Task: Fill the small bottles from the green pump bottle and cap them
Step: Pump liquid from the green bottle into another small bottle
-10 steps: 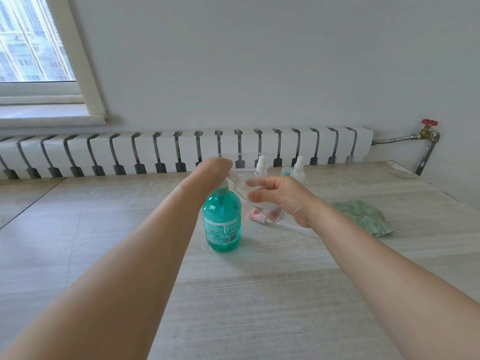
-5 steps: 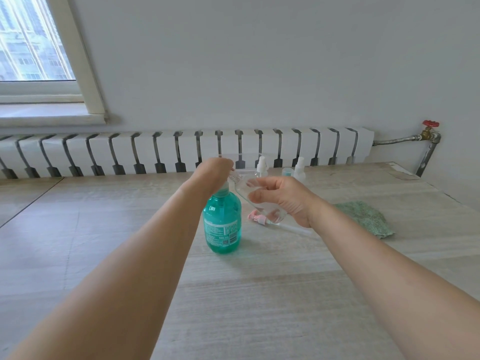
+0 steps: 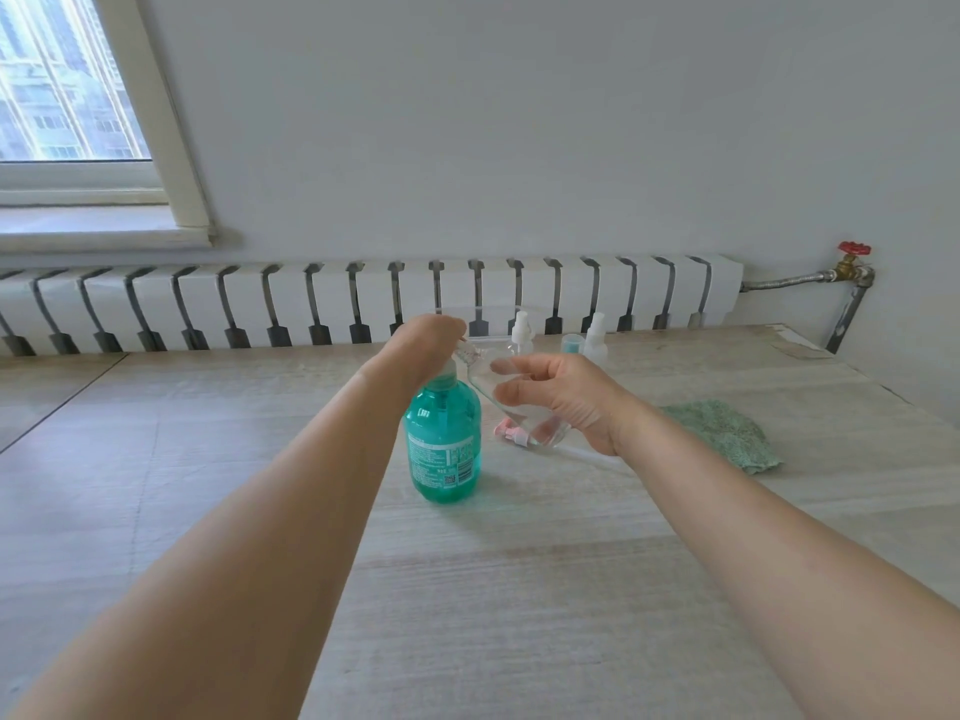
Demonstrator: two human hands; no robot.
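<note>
Pressing as before, left hand (image 3: 423, 350) stays atop green pump bottle (image 3: 442, 449); right hand (image 3: 558, 397) still grips tilted clear bottle (image 3: 511, 402).

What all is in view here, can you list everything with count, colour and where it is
pump bottle: one, green, upright mid-table, its pump under the left hand.
clear bottle: one, transparent, held tilted with its neck at the pump.
pump cap: one, pink and white, lying on the table behind the clear bottle.
spray bottles: two, white, upright at the table's far edge.
small cup: one, clear with teal inside, between the spray bottles.
cloth: one, green, right side of the table.
table: one, pale wood.
radiator: one, white, along the wall.
valve: one, red, far right.
window: one, top left.
hands: left on the pump; right holding the clear bottle.
</note>
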